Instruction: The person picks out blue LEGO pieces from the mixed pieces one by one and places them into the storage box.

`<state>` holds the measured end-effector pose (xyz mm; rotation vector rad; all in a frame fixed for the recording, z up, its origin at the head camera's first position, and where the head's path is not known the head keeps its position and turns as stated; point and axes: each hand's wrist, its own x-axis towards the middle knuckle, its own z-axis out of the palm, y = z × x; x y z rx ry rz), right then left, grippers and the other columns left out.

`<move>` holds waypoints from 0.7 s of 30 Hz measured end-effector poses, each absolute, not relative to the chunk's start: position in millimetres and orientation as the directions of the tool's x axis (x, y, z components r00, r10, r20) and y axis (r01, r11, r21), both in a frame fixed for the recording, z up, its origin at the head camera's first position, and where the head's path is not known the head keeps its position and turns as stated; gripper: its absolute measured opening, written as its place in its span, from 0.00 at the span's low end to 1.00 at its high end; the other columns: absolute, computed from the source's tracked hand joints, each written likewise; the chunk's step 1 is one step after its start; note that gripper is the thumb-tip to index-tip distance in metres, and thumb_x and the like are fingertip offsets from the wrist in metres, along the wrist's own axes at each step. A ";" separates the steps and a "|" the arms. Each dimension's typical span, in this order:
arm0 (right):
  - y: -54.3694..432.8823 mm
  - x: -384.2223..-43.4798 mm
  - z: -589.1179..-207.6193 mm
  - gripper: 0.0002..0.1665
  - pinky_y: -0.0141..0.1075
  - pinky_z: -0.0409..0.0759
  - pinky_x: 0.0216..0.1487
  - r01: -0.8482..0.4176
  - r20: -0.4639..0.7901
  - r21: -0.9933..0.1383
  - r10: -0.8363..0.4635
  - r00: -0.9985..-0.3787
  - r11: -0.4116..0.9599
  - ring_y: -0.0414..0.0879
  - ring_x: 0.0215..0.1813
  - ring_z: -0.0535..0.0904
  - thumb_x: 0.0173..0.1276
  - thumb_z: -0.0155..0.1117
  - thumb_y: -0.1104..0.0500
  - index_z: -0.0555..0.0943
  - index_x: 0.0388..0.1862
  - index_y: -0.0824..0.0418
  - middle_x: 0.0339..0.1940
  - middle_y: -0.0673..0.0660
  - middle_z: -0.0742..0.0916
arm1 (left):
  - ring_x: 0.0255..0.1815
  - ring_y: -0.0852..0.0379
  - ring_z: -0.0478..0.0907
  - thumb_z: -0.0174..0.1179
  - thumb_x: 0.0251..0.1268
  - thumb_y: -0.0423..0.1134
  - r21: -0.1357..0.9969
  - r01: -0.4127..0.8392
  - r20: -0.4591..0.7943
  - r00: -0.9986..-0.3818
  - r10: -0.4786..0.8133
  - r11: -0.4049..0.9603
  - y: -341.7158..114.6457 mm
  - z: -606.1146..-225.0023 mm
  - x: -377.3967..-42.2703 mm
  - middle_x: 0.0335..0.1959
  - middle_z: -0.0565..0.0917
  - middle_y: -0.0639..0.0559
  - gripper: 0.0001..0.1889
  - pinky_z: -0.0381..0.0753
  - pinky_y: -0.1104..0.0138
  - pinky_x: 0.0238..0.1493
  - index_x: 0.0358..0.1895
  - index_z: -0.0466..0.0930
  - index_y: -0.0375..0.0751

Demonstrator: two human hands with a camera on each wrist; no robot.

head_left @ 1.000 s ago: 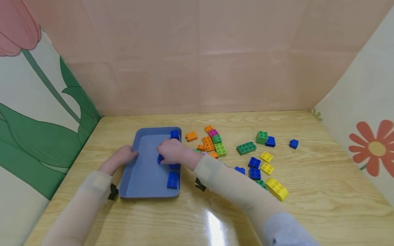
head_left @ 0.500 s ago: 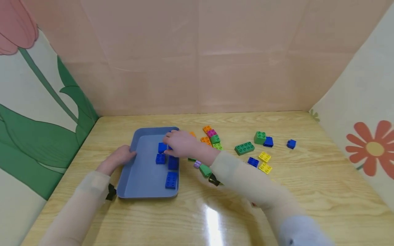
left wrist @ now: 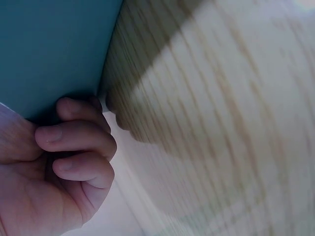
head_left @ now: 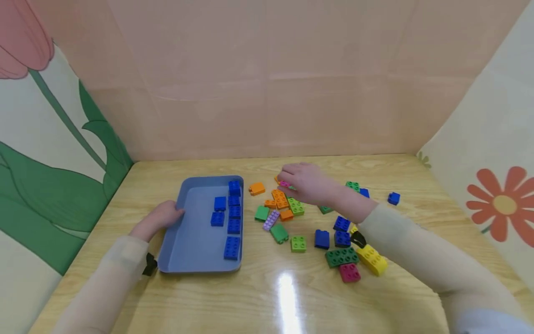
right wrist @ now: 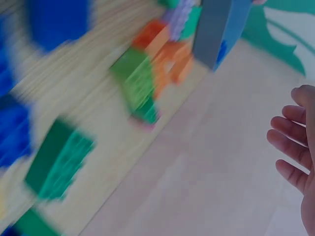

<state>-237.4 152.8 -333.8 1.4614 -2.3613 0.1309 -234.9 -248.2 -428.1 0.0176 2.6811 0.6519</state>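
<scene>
A blue-grey tray (head_left: 193, 248) lies on the table at centre left, several blue toy bricks along its right wall and two more, including a blue brick (head_left: 217, 218), farther in. My left hand (head_left: 160, 216) holds the tray's left rim; in the left wrist view its fingers (left wrist: 81, 135) curl against the tray's outer wall (left wrist: 54, 44). Above the loose bricks, my right hand (head_left: 306, 183) holds nothing, its fingers loosely extended. It partly covers a pink brick (head_left: 285, 184). In the right wrist view the right hand (right wrist: 298, 137) appears at the right edge, clear of the blurred bricks.
Right of the tray lie loose bricks: orange bricks (head_left: 280, 198), a purple brick (head_left: 271, 220), lime brick (head_left: 298, 244), blue brick (head_left: 321, 239), dark green brick (head_left: 341, 257), magenta brick (head_left: 349, 272) and yellow brick (head_left: 372, 260). A lone blue brick (head_left: 394, 198) sits farther right.
My right hand has let go of a blue brick inside the tray and moved right, out over the loose bricks. The left hand stays on the tray's rim.
</scene>
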 end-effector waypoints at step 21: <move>342.9 -218.9 -352.0 0.17 0.53 0.79 0.33 -0.468 0.370 0.002 -0.436 -0.821 0.883 0.57 0.35 0.81 0.61 0.71 0.58 0.79 0.45 0.66 0.38 0.61 0.82 | 0.33 0.50 0.74 0.44 0.76 0.38 0.453 -0.111 -0.379 -0.922 0.078 0.885 -245.0 -425.5 -234.8 0.31 0.76 0.42 0.20 0.76 0.60 0.36 0.52 0.72 0.19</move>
